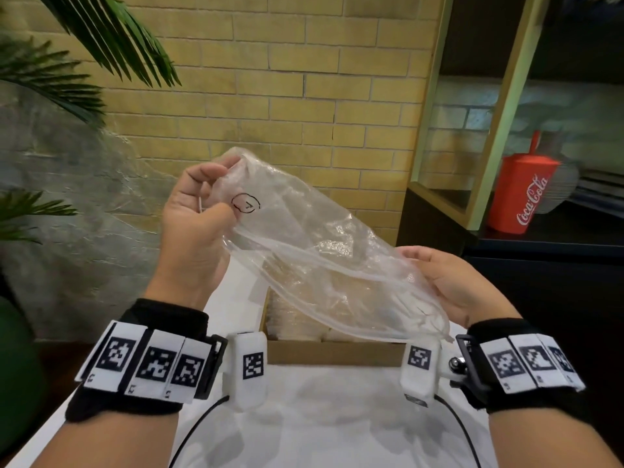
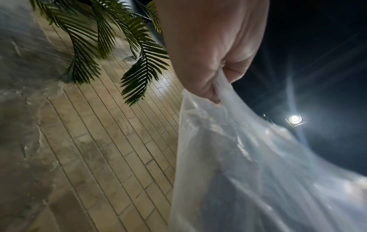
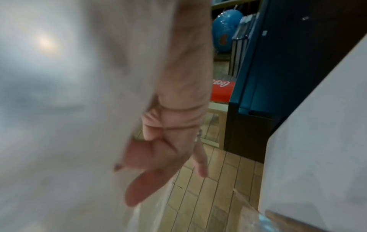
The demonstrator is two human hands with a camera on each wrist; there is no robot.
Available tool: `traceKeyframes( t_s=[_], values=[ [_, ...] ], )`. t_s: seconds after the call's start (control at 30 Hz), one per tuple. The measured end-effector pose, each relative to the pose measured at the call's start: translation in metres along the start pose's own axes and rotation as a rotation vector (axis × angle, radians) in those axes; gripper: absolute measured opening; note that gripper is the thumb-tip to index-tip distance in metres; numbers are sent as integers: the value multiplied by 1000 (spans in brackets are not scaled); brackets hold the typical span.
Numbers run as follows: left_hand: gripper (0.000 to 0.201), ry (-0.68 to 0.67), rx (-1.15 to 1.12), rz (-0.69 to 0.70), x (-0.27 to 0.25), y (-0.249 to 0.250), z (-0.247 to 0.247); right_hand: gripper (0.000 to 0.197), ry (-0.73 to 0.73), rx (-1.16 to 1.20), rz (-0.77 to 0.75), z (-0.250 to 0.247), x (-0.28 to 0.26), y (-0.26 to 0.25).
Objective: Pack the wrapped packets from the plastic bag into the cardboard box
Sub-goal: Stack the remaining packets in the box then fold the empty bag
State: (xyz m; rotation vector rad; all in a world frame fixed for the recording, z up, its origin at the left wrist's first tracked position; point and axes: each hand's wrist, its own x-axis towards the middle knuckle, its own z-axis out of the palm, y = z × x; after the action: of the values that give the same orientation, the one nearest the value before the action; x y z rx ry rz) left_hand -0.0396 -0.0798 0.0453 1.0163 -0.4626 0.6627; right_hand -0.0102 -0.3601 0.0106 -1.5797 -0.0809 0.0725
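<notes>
A clear, crumpled plastic bag [image 1: 304,238] hangs slanted in the air above the cardboard box [image 1: 334,354]. My left hand [image 1: 196,214] pinches its upper corner, by a circle drawn in pen. In the left wrist view the left hand [image 2: 210,62] has the bag [image 2: 248,172] bunched in its fingers. My right hand [image 1: 452,285] holds the bag's lower end, thumb on top and fingers behind the film. The right wrist view shows the right hand [image 3: 178,109] against the blurred bag [image 3: 69,109]. Wrapped packets [image 1: 293,319] lie in the box, seen through the bag. I see no packet inside the bag.
The box stands on a white table [image 1: 320,417] against a yellow brick wall. A red Coca-Cola cup [image 1: 523,194] sits on a dark shelf unit to the right. Palm fronds [image 1: 50,79] hang at the left.
</notes>
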Motion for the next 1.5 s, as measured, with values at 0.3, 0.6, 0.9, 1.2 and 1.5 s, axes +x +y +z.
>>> traceKeyframes(
  t_s=[0.3,0.6,0.9,1.2,1.5],
  values=[
    [61,68,262,62,12,-5,-21,30,391,204,-375,-7,1,-11],
    [68,-24,605,-109,13,-16,-29,42,456,174,-575,-13,-4,-19],
    [50,-157,537,-218,10,-11,-32,87,316,168,-590,-29,4,-6],
    [24,49,370,-251,15,-21,-38,38,153,253,-404,-29,7,0],
    [60,49,318,-351,14,-20,-38,44,135,254,-422,-29,5,2]
  ],
)
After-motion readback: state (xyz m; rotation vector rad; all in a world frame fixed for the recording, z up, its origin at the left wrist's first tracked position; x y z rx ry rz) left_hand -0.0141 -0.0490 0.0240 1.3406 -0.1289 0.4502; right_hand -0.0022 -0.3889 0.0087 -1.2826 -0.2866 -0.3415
